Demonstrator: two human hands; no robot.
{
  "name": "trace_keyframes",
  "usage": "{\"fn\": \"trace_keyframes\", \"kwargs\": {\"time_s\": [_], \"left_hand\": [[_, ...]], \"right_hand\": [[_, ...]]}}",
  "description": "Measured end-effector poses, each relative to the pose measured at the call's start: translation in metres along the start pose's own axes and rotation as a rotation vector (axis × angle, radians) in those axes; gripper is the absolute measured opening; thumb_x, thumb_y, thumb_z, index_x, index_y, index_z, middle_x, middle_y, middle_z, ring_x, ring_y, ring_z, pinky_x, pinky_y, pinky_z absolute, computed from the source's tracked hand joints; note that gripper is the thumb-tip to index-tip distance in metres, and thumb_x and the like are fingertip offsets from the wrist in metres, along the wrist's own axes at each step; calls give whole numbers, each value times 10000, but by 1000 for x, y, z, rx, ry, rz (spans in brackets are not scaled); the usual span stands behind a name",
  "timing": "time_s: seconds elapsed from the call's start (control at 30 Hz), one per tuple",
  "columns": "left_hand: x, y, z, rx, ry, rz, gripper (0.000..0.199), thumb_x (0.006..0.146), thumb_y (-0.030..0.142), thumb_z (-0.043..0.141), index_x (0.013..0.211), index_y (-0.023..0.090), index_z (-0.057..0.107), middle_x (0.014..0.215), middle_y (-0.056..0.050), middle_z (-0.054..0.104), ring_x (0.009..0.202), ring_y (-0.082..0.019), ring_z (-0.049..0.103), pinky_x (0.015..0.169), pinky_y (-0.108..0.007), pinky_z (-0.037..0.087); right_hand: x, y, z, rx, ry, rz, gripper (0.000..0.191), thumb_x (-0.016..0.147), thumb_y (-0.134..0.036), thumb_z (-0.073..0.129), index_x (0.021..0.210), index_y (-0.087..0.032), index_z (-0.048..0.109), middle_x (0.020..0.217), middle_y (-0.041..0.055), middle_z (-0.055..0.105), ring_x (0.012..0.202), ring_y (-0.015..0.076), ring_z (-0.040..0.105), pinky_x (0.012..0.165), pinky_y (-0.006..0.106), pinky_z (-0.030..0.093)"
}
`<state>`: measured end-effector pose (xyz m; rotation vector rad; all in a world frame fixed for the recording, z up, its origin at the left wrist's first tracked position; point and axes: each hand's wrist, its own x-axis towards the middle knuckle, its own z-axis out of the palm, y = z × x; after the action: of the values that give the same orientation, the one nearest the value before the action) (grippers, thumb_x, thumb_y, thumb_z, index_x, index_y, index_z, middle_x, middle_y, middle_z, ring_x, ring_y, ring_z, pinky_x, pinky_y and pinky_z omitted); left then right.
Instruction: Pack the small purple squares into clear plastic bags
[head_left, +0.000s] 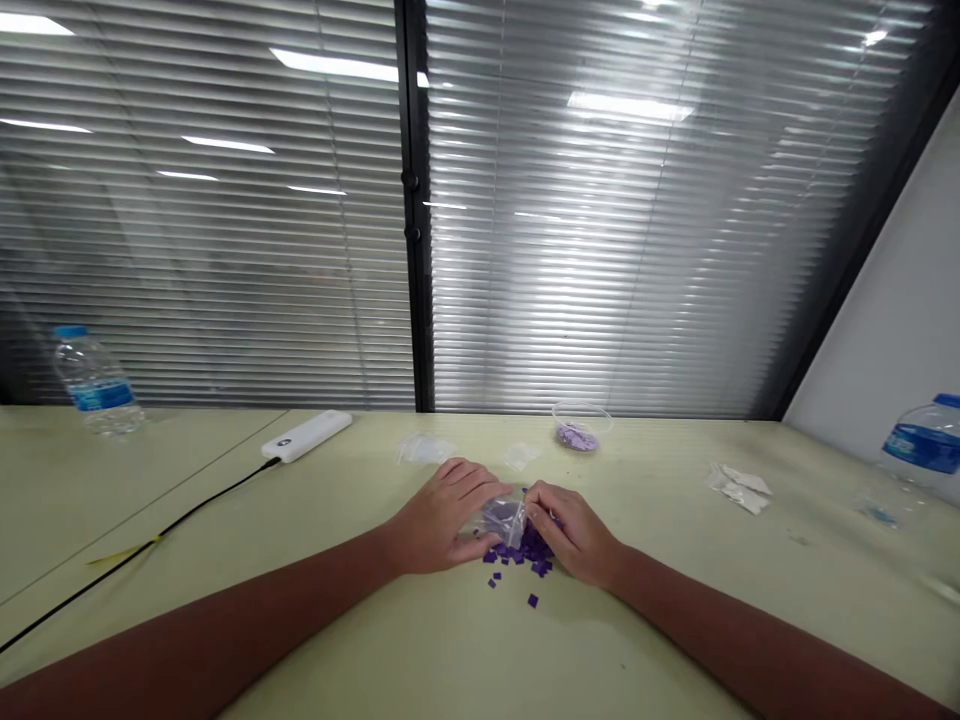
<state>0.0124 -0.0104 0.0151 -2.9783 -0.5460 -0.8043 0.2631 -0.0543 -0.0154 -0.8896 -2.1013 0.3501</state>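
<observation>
Between the thumb and fingers of my left hand (450, 515) is a small clear plastic bag (504, 520), lying low over the table. My right hand (571, 532) is closed in a pinch at the bag's right edge; whatever its fingertips hold is hidden. A loose pile of small square purple pieces (534, 545) spreads beneath and beside the bag, partly covered by my right hand. One purple square (532, 601) lies apart, nearer to me.
Behind my hands are clear plastic bags (425, 449) and a round clear container (576, 438) with pale purple bits. A white power bank (306, 437) with a black cable (217, 500) lies left. Crumpled tissue (739, 487) and a water bottle (919, 450) are right; another bottle (97, 385) stands far left.
</observation>
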Motion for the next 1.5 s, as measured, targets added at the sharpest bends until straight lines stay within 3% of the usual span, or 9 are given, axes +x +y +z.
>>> {"fn": "trace_keyframes", "kwargs": {"time_s": [0.23, 0.33, 0.47, 0.73, 0.93, 1.23, 1.5], "left_hand": [[-2, -6, 4, -49, 90, -162, 368, 924, 358, 640, 1255, 228, 542, 1171, -81, 633, 1069, -275, 558, 957, -408, 421], [-3, -9, 5, -66, 116, -225, 255, 908, 317, 633, 1116, 209, 533, 1083, -64, 615, 991, -252, 550, 888, -380, 434], [-3, -9, 5, -78, 82, -223, 262, 824, 204, 618, 1060, 210, 504, 1001, -45, 585, 923, -237, 534, 841, -364, 432], [-3, -9, 5, -142, 27, -173, 410, 740, 119, 574, 1133, 220, 521, 1069, -52, 595, 982, -247, 542, 875, -364, 435], [-4, -10, 5, -144, 25, -152, 356, 802, 207, 634, 1146, 219, 542, 1074, -66, 615, 987, -254, 557, 867, -357, 441], [-3, -8, 3, -167, -15, -177, 379, 894, 499, 681, 1117, 214, 568, 992, -49, 619, 882, -225, 566, 750, -316, 420], [-3, -6, -1, -229, -40, -119, 469, 901, 541, 659, 1214, 214, 534, 1082, -71, 624, 949, -244, 588, 798, -324, 445]], "right_hand": [[5, -3, 1, -83, -22, -70, 177, 1053, -359, 480, 1129, -230, 573, 1034, 74, 643, 953, 227, 570, 851, 371, 464], [6, 1, 5, -186, -52, -82, 256, 954, -371, 647, 1169, -241, 596, 1093, 77, 634, 988, 251, 558, 893, 410, 454], [5, 5, 9, -261, -93, -86, 339, 842, -400, 759, 1116, -239, 641, 1019, 60, 620, 916, 242, 555, 858, 407, 449], [6, 10, 9, -219, -96, -66, 117, 896, -250, 700, 1010, -240, 672, 869, 16, 641, 837, 198, 583, 801, 358, 436], [5, 16, 11, -238, -72, -98, 51, 938, -212, 655, 964, -238, 690, 824, 20, 680, 805, 198, 588, 777, 356, 433], [6, 15, 9, -243, -35, -105, 95, 965, -192, 616, 946, -238, 697, 798, 21, 692, 783, 199, 580, 746, 362, 410], [5, 15, 9, -237, -29, -88, 87, 968, -196, 614, 942, -237, 686, 790, 19, 673, 784, 199, 569, 763, 362, 400]]}}
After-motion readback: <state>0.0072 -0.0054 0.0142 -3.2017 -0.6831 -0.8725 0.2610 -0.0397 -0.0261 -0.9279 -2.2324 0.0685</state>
